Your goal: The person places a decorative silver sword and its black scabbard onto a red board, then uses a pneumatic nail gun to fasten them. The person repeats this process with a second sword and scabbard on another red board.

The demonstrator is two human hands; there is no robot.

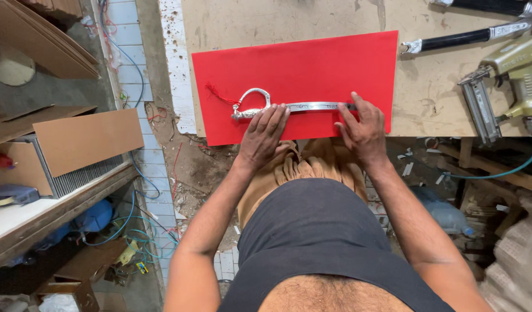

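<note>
So you've got that little decorative sword (295, 107) lying flat across the red board (312, 63), hilt end out toward 9 o'clock with the curved silver knuckle guard (255, 94) and a red tassel (215, 92) trailing off it, blade running toward 3 o'clock. Your left hand (261, 136) is spread flat with the fingertips pressing down on the grip just right of the guard, not wrapped around anything, and your right hand (364, 130) is open too, fingers resting on top of the far end of the blade, so that tip is hidden under them. Neither hand actually has a grasp, they're just pinning it. By the look of it the thing is cast or stamped metal, stiff, and I'd guess fairly light for its length, but polished, so it'll likely skate on that smooth red sheet if you push sideways instead of straight down. The guard loop is probably the weak bit, thin and sticking up, so I'd keep your pressure on the grip and the flat of the blade and lift it by the grip if you need to move it. The red sheet looks like thin card or foam board, sitting on the scuffed plywood bench (277, 20), its near edge about level with the bench edge, so it may flex. Nail gun (508, 81) sits off at 2 o'clock, well apart from your hands.
</note>
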